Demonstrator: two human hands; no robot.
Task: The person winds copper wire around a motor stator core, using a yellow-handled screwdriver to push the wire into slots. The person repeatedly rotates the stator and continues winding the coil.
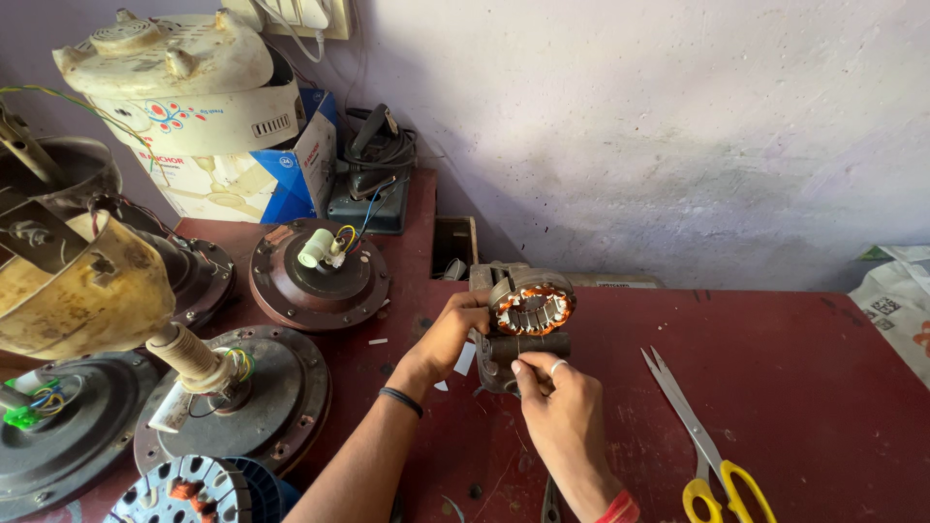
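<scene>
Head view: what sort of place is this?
Likely a fan and motor repair bench: both hands hold a copper-wound stator, dismantled ceiling fan motors crowd the red table, with scissors nearby.

Colour-wise it's mostly a dark red workbench, scuffed and flecked with white scraps. At centre frame the motor stator shows coppery orange windings with whitish slot liners in a grey metal housing. The right hand wears a silver ring, with a red band at the wrist; the left hand has a thin black wristband. The scissors at lower right have bright yellow handles and steel blades. At left, the ceiling fan motors are dusty brown, one with yellow, blue and white wires. The fan cover is yellowed cream. The wall is pale lilac-white, blotchy. The carton at upper left is blue and white.
</scene>
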